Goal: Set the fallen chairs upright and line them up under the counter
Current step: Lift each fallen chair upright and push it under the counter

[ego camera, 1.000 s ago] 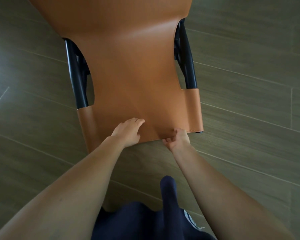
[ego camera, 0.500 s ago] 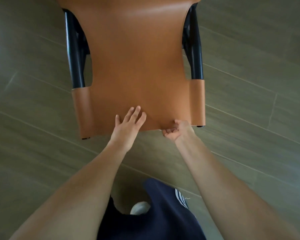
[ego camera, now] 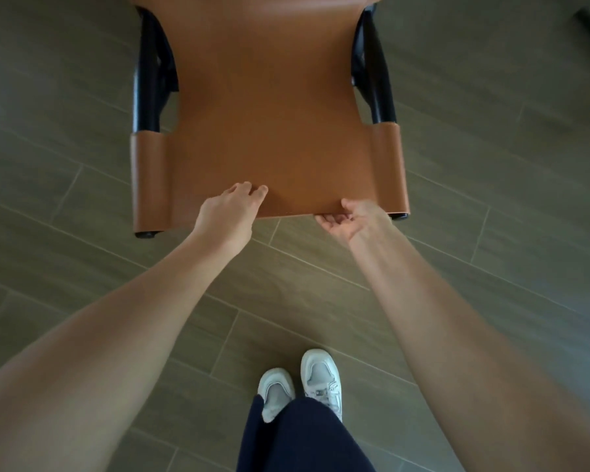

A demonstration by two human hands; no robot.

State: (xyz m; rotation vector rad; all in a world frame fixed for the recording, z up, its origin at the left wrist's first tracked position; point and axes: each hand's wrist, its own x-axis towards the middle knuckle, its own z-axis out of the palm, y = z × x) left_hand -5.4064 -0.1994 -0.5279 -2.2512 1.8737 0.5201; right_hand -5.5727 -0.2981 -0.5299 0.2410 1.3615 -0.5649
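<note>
Chair (ego camera: 269, 114) stands on the floor directly ahead of the person, its near leather edge at the hands. Right hand (ego camera: 353, 221) pinches that edge, fingers curled under; left hand (ego camera: 227, 212) merely rests loose-fingered on top. Risk: a one-sided hold on smooth leather may slip or twist the black frame (ego camera: 149, 80). Grey plank-tile floor (ego camera: 508, 165) appears hard, so legs could skid. No counter in view.

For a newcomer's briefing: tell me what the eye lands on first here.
The tan leather chair on its black frame fills the upper middle. The left hand rests on its near edge, the right hand pinches that edge, fingers underneath. At the bottom, white shoes stand on the grey floor.
</note>
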